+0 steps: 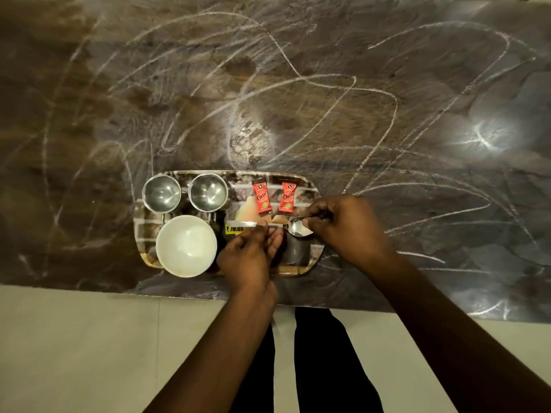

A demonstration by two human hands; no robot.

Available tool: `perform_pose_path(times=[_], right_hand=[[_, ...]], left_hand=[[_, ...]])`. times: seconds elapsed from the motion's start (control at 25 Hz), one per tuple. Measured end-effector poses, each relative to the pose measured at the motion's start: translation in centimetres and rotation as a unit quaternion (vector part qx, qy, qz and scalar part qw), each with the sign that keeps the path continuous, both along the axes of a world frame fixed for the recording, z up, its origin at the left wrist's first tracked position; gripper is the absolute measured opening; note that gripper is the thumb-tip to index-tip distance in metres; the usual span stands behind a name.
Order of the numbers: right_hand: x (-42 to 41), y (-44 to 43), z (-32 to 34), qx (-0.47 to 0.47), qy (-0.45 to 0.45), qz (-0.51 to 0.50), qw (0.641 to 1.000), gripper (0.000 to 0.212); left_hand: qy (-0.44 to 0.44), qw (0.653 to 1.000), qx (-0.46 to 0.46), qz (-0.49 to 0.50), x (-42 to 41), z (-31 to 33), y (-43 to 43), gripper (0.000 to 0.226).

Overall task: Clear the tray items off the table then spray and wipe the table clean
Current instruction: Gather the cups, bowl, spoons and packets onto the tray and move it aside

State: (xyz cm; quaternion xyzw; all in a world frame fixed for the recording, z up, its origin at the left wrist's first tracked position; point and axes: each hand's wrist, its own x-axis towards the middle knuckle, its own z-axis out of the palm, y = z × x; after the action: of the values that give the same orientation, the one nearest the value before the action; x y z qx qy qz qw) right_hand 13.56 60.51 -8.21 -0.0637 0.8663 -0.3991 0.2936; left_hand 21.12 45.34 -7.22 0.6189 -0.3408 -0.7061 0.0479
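1. Head view: the patterned rectangular tray [310, 186] sits near the front edge of the chalk-scribbled dark marble counter [298, 84], carrying two steel cups [162, 193], a white round bowl [186, 245] and two red sachets [261, 199].
2. The left hand [249, 257] pinches the handle of a shiny steel spoon [299, 228]; the right hand [346, 225] is closed on its bowl end, over the tray.
3. Clearing seems barely begun; next, lift the spoon away.
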Motion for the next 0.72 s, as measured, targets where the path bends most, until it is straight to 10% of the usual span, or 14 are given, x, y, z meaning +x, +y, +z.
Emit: perform_pose_path(times=[0.72], right_hand=[[0.0, -1.5, -1.0, 0.069, 0.095, 0.066, 0.991, 0.012]], left_hand=[[-0.041, 0.999, -0.011, 0.027, -0.6, -1.4, -0.5, 0.019]])
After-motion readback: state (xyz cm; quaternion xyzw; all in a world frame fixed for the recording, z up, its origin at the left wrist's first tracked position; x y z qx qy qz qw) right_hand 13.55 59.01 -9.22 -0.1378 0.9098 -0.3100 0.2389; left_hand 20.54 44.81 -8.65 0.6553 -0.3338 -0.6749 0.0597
